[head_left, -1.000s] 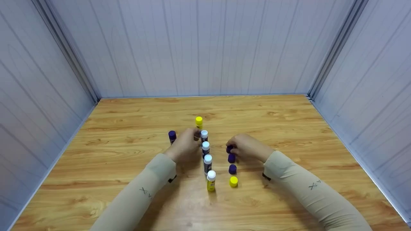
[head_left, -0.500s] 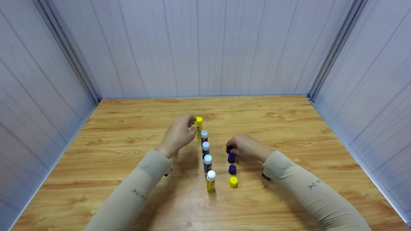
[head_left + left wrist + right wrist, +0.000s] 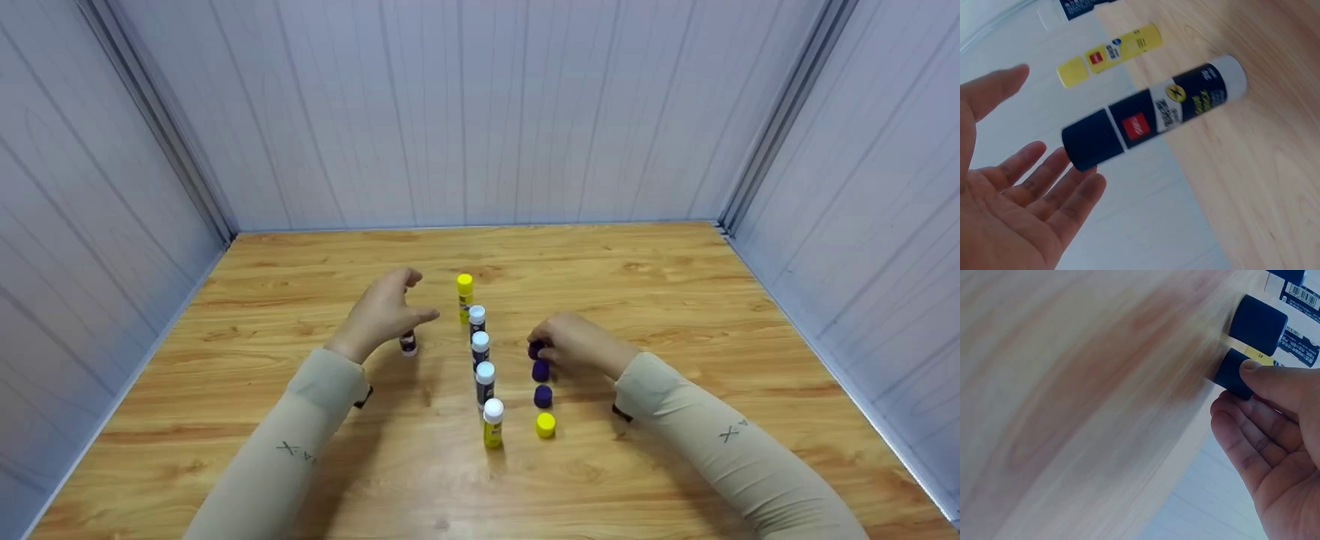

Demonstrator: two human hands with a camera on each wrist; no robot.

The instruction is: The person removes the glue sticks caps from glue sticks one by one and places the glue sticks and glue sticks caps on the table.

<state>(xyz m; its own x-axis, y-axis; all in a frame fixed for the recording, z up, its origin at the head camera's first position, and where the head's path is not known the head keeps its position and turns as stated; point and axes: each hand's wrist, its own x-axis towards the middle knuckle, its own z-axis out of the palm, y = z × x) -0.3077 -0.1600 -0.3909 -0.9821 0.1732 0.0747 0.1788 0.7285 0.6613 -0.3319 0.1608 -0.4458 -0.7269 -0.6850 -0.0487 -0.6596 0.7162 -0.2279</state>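
My left hand (image 3: pixel 381 313) is spread, thumb apart from the fingers, above and beside a capped dark blue glue stick (image 3: pixel 408 343). In the left wrist view this glue stick (image 3: pixel 1154 112) stands close to the fingertips; touch is unclear. My right hand (image 3: pixel 581 343) pinches a dark blue cap (image 3: pixel 1234 373) between thumb and fingers, at the far end of a row of caps. Nearer caps are dark blue (image 3: pixel 541 370), dark blue (image 3: pixel 543 396) and yellow (image 3: pixel 545 425). Between the hands stand uncapped glue sticks with white tops, including a yellow one (image 3: pixel 493 426).
A capped yellow glue stick (image 3: pixel 465 296) stands at the far end of the glue stick row. Dark-bodied uncapped sticks (image 3: pixel 486 386) stand upright in that row, close together. Pale panel walls (image 3: pixel 480 120) enclose the wooden table (image 3: pixel 637 262) at the back and sides.
My left hand has moved left, away from the row of glue sticks, with its fingers spreading, to the capped dark blue glue stick. The right hand has stayed on its cap.
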